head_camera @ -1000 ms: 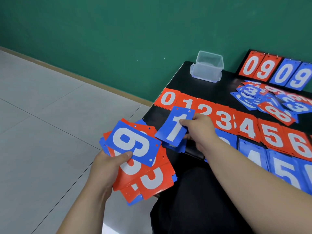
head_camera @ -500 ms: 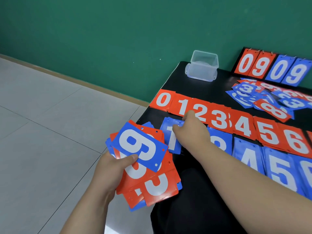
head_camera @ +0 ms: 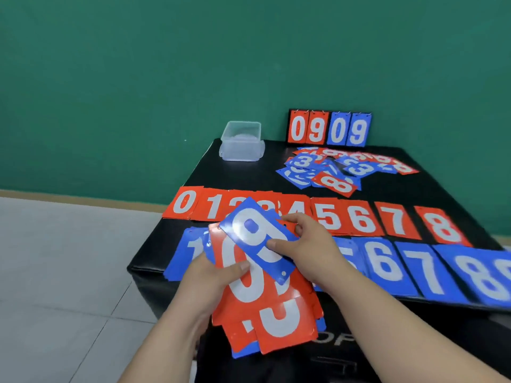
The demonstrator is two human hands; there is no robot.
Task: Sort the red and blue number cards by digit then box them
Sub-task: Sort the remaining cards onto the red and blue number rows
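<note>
Head view: the left hand (head_camera: pixel 210 275) grips a fanned stack of red and blue cards (head_camera: pixel 265 322), with its thumb pressed on the top red one. The right hand (head_camera: pixel 309 244) pinches the blue 9 card (head_camera: pixel 254 233), which lies tilted on that stack, thumb on its face and fingers curled past its far edge. Both hands are just in front of the red row (head_camera: pixel 359 218), which runs 0 to 8 across the black worktop (head_camera: pixel 249 178). The blue row (head_camera: pixel 414 269) lies just in front of the red row. Behind the red row sit a loose card pile (head_camera: pixel 343 172), a clear plastic box (head_camera: pixel 242 146) and an upright flip scoreboard (head_camera: pixel 329 129) reading 0909.
</note>
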